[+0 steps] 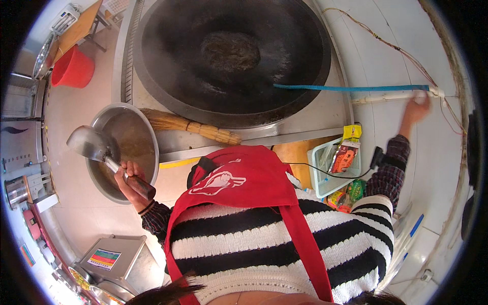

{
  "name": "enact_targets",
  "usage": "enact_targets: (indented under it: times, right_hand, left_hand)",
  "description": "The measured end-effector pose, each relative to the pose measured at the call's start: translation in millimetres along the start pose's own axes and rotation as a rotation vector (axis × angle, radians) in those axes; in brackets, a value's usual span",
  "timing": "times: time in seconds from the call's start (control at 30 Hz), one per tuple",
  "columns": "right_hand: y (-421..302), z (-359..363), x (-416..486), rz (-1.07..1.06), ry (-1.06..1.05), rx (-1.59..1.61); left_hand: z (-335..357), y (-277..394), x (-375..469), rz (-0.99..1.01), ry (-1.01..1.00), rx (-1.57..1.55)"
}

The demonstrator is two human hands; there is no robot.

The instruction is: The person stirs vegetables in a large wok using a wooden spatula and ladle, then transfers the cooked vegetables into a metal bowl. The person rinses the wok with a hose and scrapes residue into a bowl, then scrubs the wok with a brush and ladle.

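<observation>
My left hand [131,181] grips the wooden handle of a large metal ladle [89,143]. The ladle's bowl is over the far-left rim of a metal basin [133,133] holding brownish liquid. On the right, my right hand [418,106] is raised to a wall tap [436,91], where a blue hose [366,89] begins; blur hides whether the fingers grip it. That hose runs across to a big black wok [171,72], its free end hanging inside the rim. Dark liquid [230,51] lies at the wok's bottom, and faint steam drifts above.
A straw brush [206,131] rests on the steel stove top [297,131] between basin and wok. Below on the right is a pale green plastic basket [316,179] with packets. A red bucket [74,68] stands far left on the floor. Wires [400,51] run along the tiled wall.
</observation>
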State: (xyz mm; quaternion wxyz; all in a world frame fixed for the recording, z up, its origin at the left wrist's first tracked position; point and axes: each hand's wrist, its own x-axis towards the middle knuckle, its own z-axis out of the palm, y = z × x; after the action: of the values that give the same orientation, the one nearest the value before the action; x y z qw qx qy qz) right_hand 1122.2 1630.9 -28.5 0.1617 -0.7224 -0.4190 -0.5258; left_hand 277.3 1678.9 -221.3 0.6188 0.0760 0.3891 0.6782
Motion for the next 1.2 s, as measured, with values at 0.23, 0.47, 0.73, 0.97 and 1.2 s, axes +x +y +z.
enact_targets:
  times: [0.23,0.47,0.73,0.97,1.2]
  right_hand:
    - [134,-1,97,0.604,-0.129,0.572]
    - [45,-2,95,0.769,0.179,0.524]
    - [-16,39,96,0.566,0.212,0.495]
    - [-38,89,130,0.044,0.274,-0.503]
    - [-223,-45,-53,-0.459,-0.366,0.600]
  left_hand:
    - [21,-15,5,-0.016,0.022,-0.010]
    - [14,-19,-1,-0.029,-0.116,-0.052]
    - [23,-27,-22,0.066,0.099,0.023]
    - [19,-28,-28,0.056,-0.001,0.009]
    - [18,-15,-35,0.097,0.162,0.159]
